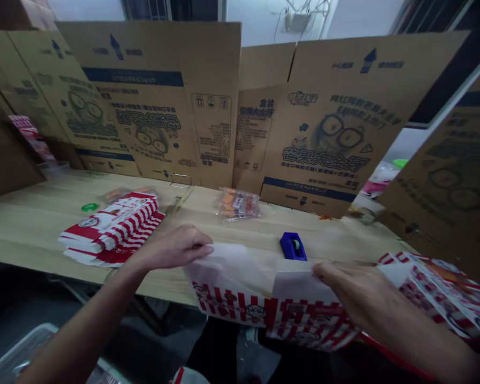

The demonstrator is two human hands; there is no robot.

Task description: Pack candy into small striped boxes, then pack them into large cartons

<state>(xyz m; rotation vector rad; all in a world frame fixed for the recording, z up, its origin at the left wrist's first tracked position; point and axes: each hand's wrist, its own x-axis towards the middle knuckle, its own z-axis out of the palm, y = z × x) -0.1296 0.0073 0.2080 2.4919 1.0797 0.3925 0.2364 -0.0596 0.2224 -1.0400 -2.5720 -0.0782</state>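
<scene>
A red-and-white striped paper carton (236,306) with plain white upper flaps spans the gap between my hands, over the table's front edge. Its left flap is pinched in my left hand (182,245), thumb against curled fingers. My right hand (346,282) grips the upper edge of the right panel, and the wrist covers part of that side. Just beyond the carton stands a blue tape dispenser (293,247). A stack of flat striped cartons (116,226) lies left of my left hand. More striped cartons (444,293) are piled beside my right hand.
Tall cardboard sheets (152,106) line the back of the wooden table (36,208). Clear packets of orange and red pieces (239,205) lie near the middle. A green ring (89,207) sits at left. Below left is a clear plastic bin (20,352).
</scene>
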